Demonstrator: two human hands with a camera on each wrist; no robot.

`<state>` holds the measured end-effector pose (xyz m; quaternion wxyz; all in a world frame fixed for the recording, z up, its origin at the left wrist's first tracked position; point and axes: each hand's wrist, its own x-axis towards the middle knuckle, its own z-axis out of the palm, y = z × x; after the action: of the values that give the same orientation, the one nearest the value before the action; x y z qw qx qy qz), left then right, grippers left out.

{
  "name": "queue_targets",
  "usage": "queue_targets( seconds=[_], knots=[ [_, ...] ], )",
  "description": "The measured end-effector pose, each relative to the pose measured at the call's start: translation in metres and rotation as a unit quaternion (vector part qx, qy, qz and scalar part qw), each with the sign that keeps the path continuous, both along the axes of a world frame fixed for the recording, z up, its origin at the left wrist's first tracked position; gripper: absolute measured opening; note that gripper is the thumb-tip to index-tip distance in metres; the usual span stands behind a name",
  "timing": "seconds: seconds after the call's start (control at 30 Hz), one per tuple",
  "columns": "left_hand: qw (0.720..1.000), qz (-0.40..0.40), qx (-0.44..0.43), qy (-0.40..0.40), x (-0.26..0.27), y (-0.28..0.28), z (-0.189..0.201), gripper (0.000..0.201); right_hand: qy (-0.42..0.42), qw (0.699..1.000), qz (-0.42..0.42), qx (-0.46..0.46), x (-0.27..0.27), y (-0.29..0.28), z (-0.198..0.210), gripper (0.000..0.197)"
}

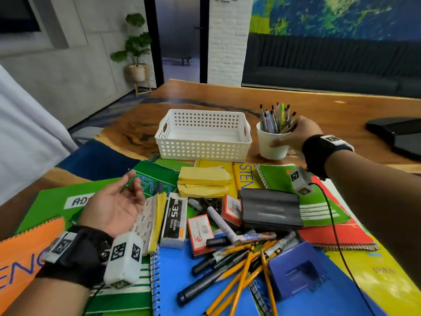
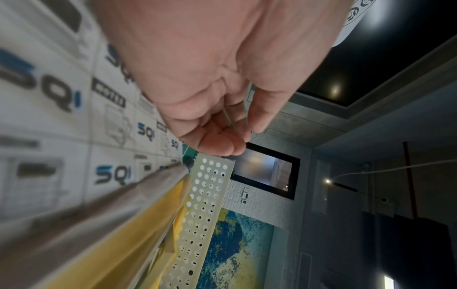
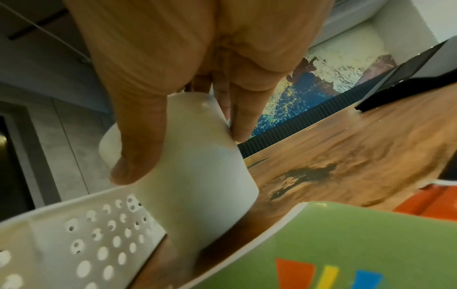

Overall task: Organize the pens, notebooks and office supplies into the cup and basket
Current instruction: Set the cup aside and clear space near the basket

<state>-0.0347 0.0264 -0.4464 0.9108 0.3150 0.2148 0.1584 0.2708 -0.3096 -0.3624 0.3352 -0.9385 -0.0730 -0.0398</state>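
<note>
A white cup [image 1: 272,147] full of pens [image 1: 276,117] stands right of the empty white perforated basket [image 1: 202,135]. My right hand [image 1: 284,134] clasps the cup, thumb on the near wall and fingers at the far rim; the right wrist view shows the same hand [image 3: 183,154] on the cup [image 3: 197,185]. My left hand [image 1: 134,185] hovers palm up over the green notebooks [image 1: 52,201], fingers loosely curled and holding nothing. Pencils [image 1: 246,265], markers [image 1: 222,222], staple boxes [image 1: 174,220] and yellow sticky notes [image 1: 202,181] lie heaped on the notebooks.
A black pouch [image 1: 271,208], a blue hole punch [image 1: 298,272] and blue [image 1: 177,281], orange [image 1: 20,254], red [image 1: 341,233] and yellow [image 1: 376,277] notebooks cover the near table. A black object [image 1: 398,135] sits far right. A person in white stands at left.
</note>
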Motion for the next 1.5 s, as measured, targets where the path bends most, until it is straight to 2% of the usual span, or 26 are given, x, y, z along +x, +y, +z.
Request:
queue_targets(
  seconds=[0.23, 0.37, 0.43, 0.5, 0.6, 0.67, 0.73, 0.77, 0.83, 0.9, 0.93, 0.97, 1.0, 1.03, 1.1, 1.13, 1.17, 1.2, 1.23, 1.3, 1.33, 1.4, 1.43, 1.5],
  knots=[
    [1.0, 0.001, -0.002, -0.006, 0.002, 0.002, -0.004, 0.018, 0.031, 0.998, 0.029, -0.041, 0.007, 0.008, -0.007, 0.055],
    [1.0, 0.003, 0.002, -0.005, 0.001, 0.001, -0.004, 0.018, 0.027, 0.997, 0.036, -0.054, 0.0, 0.002, 0.0, 0.058],
    [1.0, 0.001, 0.004, -0.006, -0.001, 0.001, -0.002, 0.018, -0.001, 1.0, 0.026, -0.009, -0.01, -0.006, 0.012, 0.06],
    [1.0, 0.0, 0.01, -0.005, -0.001, -0.001, 0.0, 0.019, -0.037, 0.996, 0.013, 0.074, -0.028, -0.016, 0.027, 0.061],
    [1.0, -0.004, 0.029, 0.001, -0.002, -0.007, 0.004, 0.021, -0.054, 0.974, 0.022, 0.219, -0.065, -0.024, 0.04, 0.05],
    [0.999, -0.021, 0.05, 0.001, -0.003, -0.013, 0.01, 0.023, -0.003, 0.942, 0.063, 0.33, -0.092, -0.021, 0.041, 0.028],
    [0.995, -0.046, 0.088, -0.001, -0.005, -0.018, 0.018, 0.026, 0.074, 0.889, 0.108, 0.439, -0.114, -0.016, 0.036, 0.008],
    [0.991, -0.062, 0.12, 0.003, -0.006, -0.02, 0.022, 0.027, 0.103, 0.871, 0.123, 0.465, -0.12, -0.013, 0.032, 0.008],
    [0.97, -0.098, 0.218, 0.033, -0.008, -0.024, 0.034, 0.026, 0.147, 0.854, 0.152, 0.476, -0.13, -0.005, 0.022, 0.01],
    [0.923, -0.133, 0.349, 0.096, -0.009, -0.026, 0.047, 0.021, 0.175, 0.847, 0.16, 0.476, -0.133, 0.0, 0.012, 0.01],
    [0.885, -0.144, 0.422, 0.138, -0.01, -0.027, 0.054, 0.018, 0.185, 0.843, 0.157, 0.479, -0.133, 0.003, 0.007, 0.009],
    [0.832, -0.154, 0.499, 0.187, -0.011, -0.025, 0.059, 0.015, 0.192, 0.841, 0.151, 0.483, -0.132, 0.005, 0.001, 0.009],
    [0.763, -0.169, 0.576, 0.239, -0.014, -0.022, 0.064, 0.015, 0.198, 0.837, 0.143, 0.489, -0.132, 0.006, -0.003, 0.009],
    [0.678, -0.195, 0.646, 0.291, -0.016, -0.018, 0.066, 0.022, 0.204, 0.834, 0.138, 0.493, -0.13, 0.007, -0.007, 0.009],
    [0.497, -0.253, 0.741, 0.375, -0.019, -0.011, 0.066, 0.051, 0.217, 0.826, 0.129, 0.504, -0.129, 0.008, -0.013, 0.011],
    [0.435, -0.273, 0.763, 0.394, -0.02, -0.008, 0.063, 0.07, 0.223, 0.82, 0.128, 0.511, -0.129, 0.008, -0.014, 0.013],
    [0.411, -0.288, 0.766, 0.401, -0.019, -0.006, 0.059, 0.087, 0.227, 0.815, 0.127, 0.518, -0.128, 0.008, -0.016, 0.014],
    [0.421, -0.3, 0.755, 0.402, -0.018, -0.005, 0.055, 0.101, 0.231, 0.808, 0.126, 0.527, -0.128, 0.007, -0.016, 0.014],
    [0.457, -0.304, 0.734, 0.401, -0.017, -0.003, 0.051, 0.11, 0.236, 0.801, 0.127, 0.536, -0.126, 0.006, -0.016, 0.013],
    [0.533, -0.306, 0.685, 0.391, -0.012, 0.004, 0.045, 0.113, 0.255, 0.778, 0.128, 0.56, -0.122, 0.001, -0.017, 0.007],
    [0.556, -0.304, 0.668, 0.39, -0.011, 0.008, 0.044, 0.109, 0.264, 0.764, 0.126, 0.575, -0.119, -0.002, -0.018, 0.004],
    [0.586, -0.3, 0.645, 0.388, -0.008, 0.012, 0.044, 0.084, 0.275, 0.745, 0.111, 0.597, -0.111, -0.011, -0.022, 0.005],
    [0.602, -0.302, 0.635, 0.379, -0.007, 0.011, 0.047, 0.066, 0.279, 0.742, 0.099, 0.601, -0.108, -0.016, -0.025, 0.006],
    [0.651, -0.299, 0.603, 0.35, -0.004, 0.007, 0.055, 0.03, 0.296, 0.74, 0.07, 0.6, -0.101, -0.023, -0.033, 0.007]
  ],
)
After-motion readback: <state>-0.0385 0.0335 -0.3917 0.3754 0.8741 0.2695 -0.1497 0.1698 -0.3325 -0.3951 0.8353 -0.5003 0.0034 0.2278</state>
